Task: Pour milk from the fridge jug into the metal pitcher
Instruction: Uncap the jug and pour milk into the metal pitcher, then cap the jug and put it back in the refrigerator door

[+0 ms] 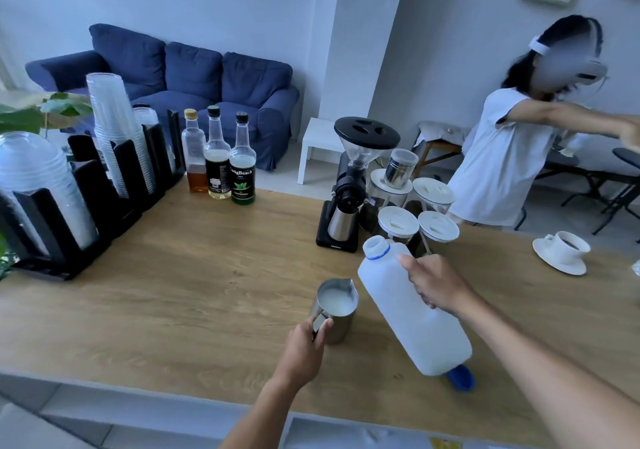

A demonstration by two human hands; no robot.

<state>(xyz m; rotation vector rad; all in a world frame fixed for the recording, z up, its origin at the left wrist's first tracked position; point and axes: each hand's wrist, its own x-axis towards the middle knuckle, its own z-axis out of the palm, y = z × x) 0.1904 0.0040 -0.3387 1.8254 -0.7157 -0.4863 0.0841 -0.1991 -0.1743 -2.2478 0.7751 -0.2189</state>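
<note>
A white plastic milk jug (412,313) with an open, blue-ringed mouth is held tilted above the wooden counter, mouth up and to the left. My right hand (438,284) grips its handle. Just left of it stands the metal pitcher (335,306) with white milk inside; no milk is streaming from the jug. My left hand (308,351) holds the pitcher's handle at the near side. The jug's blue cap (461,377) lies on the counter under the jug's base.
A black coffee grinder (349,189) and several white-lidded jars (419,220) stand right behind the jug. Three syrup bottles (220,161) and racks of plastic cups (114,144) sit at the back left. A white cup on a saucer (562,251) is far right. A person (512,151) stands beyond the counter.
</note>
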